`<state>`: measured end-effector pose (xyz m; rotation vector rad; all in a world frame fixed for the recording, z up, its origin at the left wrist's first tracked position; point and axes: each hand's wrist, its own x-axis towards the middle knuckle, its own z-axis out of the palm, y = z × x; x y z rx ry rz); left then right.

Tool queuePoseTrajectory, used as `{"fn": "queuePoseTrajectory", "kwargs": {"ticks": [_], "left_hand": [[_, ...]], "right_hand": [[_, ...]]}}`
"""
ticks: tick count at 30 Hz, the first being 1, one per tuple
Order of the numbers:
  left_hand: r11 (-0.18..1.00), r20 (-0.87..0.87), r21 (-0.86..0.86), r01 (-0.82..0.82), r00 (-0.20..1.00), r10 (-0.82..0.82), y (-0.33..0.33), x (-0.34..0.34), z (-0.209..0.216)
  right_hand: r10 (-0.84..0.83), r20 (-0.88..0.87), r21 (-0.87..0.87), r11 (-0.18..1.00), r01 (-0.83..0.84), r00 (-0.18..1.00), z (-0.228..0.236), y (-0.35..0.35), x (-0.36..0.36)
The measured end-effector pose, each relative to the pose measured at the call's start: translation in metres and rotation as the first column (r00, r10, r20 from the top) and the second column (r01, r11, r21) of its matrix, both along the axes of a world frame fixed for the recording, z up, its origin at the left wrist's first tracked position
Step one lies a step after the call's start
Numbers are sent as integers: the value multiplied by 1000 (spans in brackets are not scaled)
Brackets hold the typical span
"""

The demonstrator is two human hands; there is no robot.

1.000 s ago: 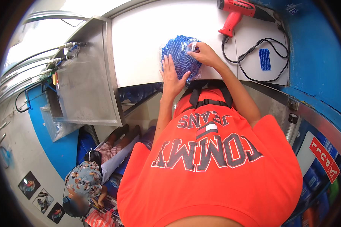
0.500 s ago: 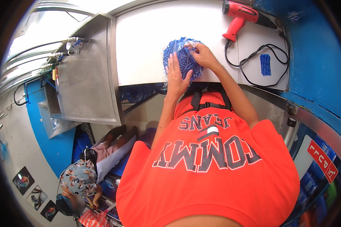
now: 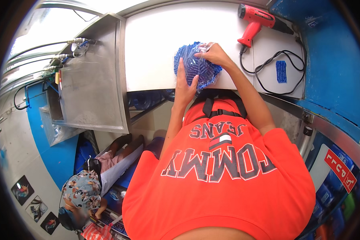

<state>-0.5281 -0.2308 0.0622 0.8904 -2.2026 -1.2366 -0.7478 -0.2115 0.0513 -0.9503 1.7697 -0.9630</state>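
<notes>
A clear plastic bag (image 3: 191, 60) full of blue printed pieces lies near the front edge of the white worktop. My left hand (image 3: 184, 86) rests against its near left side, fingers stretched and thumb apart. At the bag's upper right, my right hand (image 3: 214, 54) is closed on a bunched part of the clear film. Its fingertips are partly hidden by the plastic. Farther right lies a small flat blue printed piece (image 3: 281, 72), with neither hand on it.
A red heat gun (image 3: 257, 20) with a black cord (image 3: 264, 64) lies at the right of the worktop (image 3: 148, 48). On the left stands a metal panel (image 3: 92, 76) with hoses. Large blue bottles (image 3: 142, 100) are under the worktop. Another person (image 3: 84, 188) works at lower left.
The bag has been turned or shifted slightly, and more of its blue contents shows on the right. My left hand has slid a little lower; my right hand still grips the film.
</notes>
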Motion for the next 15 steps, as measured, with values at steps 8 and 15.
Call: {"fn": "queuePoseTrajectory", "kwargs": {"ticks": [8,15], "left_hand": [[999,-60,-9,31,998,-31,-1,5,-8],[971,6,-229,68,998,-69,5,2,13]], "right_hand": [[142,-144,-98,983,-157,979,-7,-11,9],[15,-197,-90,995,-33,980,-14,-4,29]]}}
